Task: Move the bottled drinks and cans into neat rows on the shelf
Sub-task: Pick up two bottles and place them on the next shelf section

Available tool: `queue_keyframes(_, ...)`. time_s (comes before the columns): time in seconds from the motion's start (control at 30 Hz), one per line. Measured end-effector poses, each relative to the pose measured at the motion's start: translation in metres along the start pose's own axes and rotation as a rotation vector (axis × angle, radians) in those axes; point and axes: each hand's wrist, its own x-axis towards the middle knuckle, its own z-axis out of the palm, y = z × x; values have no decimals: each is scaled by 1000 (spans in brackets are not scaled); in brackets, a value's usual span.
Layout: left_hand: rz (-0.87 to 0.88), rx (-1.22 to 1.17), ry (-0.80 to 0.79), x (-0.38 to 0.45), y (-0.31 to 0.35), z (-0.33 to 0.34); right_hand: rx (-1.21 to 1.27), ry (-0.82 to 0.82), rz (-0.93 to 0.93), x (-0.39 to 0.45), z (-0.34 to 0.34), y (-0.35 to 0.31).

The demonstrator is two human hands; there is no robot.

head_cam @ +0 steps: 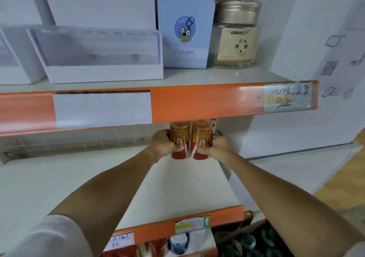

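Observation:
Two orange-gold drink bottles with red bases stand side by side at the back right of the white middle shelf [79,177]. My left hand [161,145] is wrapped around the left bottle [179,133]. My right hand [219,147] grips the right bottle [201,134]. The two bottles are nearly touching, upright, and their tops are hidden behind the orange edge strip of the shelf above [197,102].
The upper shelf holds white display boxes [102,73], a pale blue card [185,31] and a glass jar [237,37]. A lower shelf edge [177,225] with price tags sits near my arms, with more goods beneath. A white wall panel stands at right.

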Motion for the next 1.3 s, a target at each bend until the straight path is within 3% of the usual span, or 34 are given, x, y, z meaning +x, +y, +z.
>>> queue_keyframes(0.63, -16, -62, 108, 36, -19, 17, -27, -36, -40, 53, 9, 12)
queue_keyframes(1.3, -5, -88, 140, 41, -28, 23, -13, -82, -43, 50, 12, 11)
